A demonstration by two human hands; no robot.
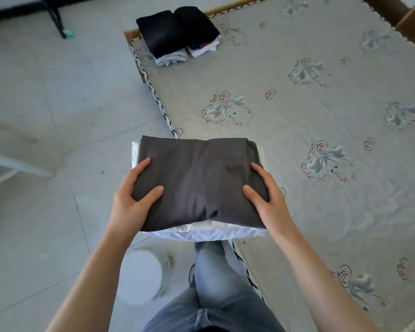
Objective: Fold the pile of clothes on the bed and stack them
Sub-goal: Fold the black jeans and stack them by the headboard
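I hold a small stack of folded clothes in the air over the bed's near left edge: a dark grey garment [199, 178] on top, white folded pieces [209, 233] under it. My left hand [132, 197] grips the stack's left side, thumb on top. My right hand [266, 195] grips its right side the same way. Two other stacks stand side by side at the bed's far left corner: one topped with a black garment [161, 34], the other with a black garment [197, 25] over white and coloured layers.
The bed [297, 116] has a grey floral cover and a wooden frame at the far end. Tiled floor [58, 104] lies to the left. A white round stool [141, 276] stands by my jeans-clad legs [216, 283]. Black furniture legs [55, 17] are at top left.
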